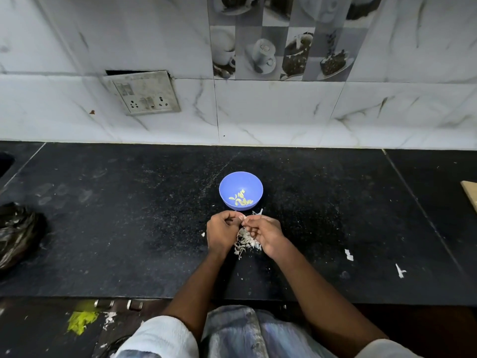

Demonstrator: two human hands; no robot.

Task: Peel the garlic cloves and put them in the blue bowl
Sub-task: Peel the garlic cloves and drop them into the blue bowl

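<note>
On the black counter [129,215], the blue bowl [240,190] holds peeled cloves [240,198]. At its 6 o'clock, left hand [221,233] and right hand [265,235] pinch a garlic clove [244,217] in curled fingers above a peel heap [244,242].

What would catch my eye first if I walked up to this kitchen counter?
Probably the blue bowl at the middle of the black counter, with a few pale peeled cloves in it. Just in front of it, the left hand and right hand meet, fingers curled on something small, above a heap of white skins.
</note>
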